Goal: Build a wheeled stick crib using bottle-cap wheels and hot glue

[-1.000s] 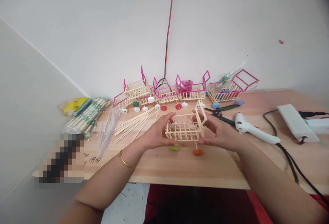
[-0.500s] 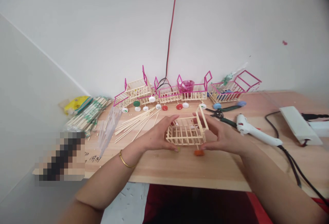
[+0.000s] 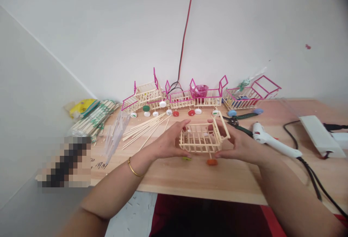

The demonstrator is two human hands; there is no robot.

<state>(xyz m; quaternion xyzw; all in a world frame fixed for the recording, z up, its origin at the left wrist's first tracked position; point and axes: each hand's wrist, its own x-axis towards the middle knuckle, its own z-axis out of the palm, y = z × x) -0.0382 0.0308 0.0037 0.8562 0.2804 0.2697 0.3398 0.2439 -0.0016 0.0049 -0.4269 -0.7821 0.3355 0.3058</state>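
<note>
A small cart of bare wooden sticks (image 3: 199, 142) stands upright between my two hands, its raised handle frame at the right end. My left hand (image 3: 172, 141) grips its left end, thumb low at the front and fingers behind. My right hand (image 3: 236, 144) grips the right end near the handle, thumb beside the lower edge. An orange wheel (image 3: 212, 162) shows under the right end, and a yellow-green wheel (image 3: 186, 158) is partly hidden by my left thumb.
Several stick carts with magenta trim (image 3: 181, 101) line the wall. Loose sticks (image 3: 144, 130), a bundle of sticks (image 3: 102, 119) and clear plastic strips (image 3: 115, 139) lie left. Pliers (image 3: 236, 123), a white glue gun (image 3: 277, 144) and a white power box (image 3: 320, 135) with cables lie right.
The view has shifted slightly. The cart has turned a little in my hands, and its handle frame leans further right. More of the yellow-green wheel shows.
</note>
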